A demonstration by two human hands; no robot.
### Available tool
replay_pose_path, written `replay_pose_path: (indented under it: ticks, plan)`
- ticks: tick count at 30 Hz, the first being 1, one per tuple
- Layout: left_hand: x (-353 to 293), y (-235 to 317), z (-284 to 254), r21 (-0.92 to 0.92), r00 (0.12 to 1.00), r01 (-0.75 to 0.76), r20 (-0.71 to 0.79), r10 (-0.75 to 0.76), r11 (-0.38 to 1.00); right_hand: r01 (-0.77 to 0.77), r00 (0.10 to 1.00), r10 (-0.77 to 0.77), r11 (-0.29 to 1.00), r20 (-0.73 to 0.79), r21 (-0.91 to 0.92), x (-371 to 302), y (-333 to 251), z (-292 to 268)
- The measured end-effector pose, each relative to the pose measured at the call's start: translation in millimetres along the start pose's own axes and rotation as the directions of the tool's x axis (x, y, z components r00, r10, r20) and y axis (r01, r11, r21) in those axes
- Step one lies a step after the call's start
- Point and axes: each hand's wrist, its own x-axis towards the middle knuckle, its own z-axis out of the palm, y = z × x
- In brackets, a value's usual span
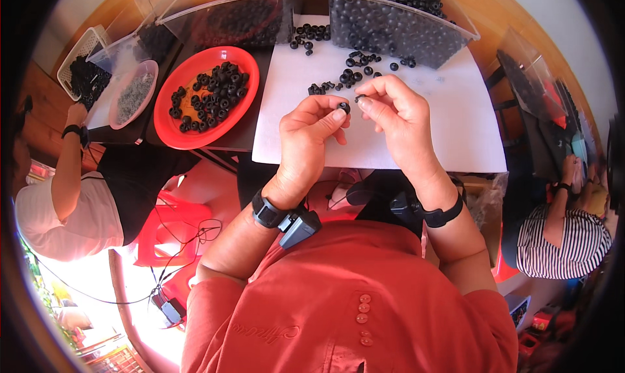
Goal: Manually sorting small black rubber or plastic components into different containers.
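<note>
Above the white sheet on the table, my left hand pinches a small round black part with a hole in its end. Just to the right, my right hand holds a smaller black piece between thumb and fingertips; its exact shape is hard to make out. The two pieces are close together but apart. Beyond my fingers, loose round black parts and a cluster of smaller black pieces lie on the sheet.
A red plate of round black parts lies to the left, beside a pink dish of small metallic pieces. Clear bins of black parts stand at the back. Co-workers sit at left and right.
</note>
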Motion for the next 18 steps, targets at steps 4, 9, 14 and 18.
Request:
replay_pose_path:
  ticks: [4, 9, 14, 18]
  plan:
    - [-2.4, 1.4, 2.6, 0.092, 1.0, -0.006, 0.0, 0.006, 0.996, -0.027, 0.996, 0.025, 0.999, 0.085, 0.024, 5.4, -1.5, 0.2]
    - [-2.5, 0.0, 0.6, 0.117, 1.0, -0.001, 0.02, -0.002, 0.993, -0.026, 0.992, 0.022, 0.999, 0.125, 0.029, 5.0, 5.1, 2.9]
    - [-2.1, -1.3, -1.2, 0.124, 1.0, 0.023, 0.006, -0.024, 0.992, -0.023, 0.994, 0.02, 0.999, 0.106, 0.025, 2.4, 11.2, 3.2]
    - [-3.9, -0.3, 1.7, 0.191, 1.0, 0.016, 0.002, -0.017, 0.981, 0.095, 0.992, -0.091, 0.995, 0.092, -0.037, -0.3, 16.9, 2.2]
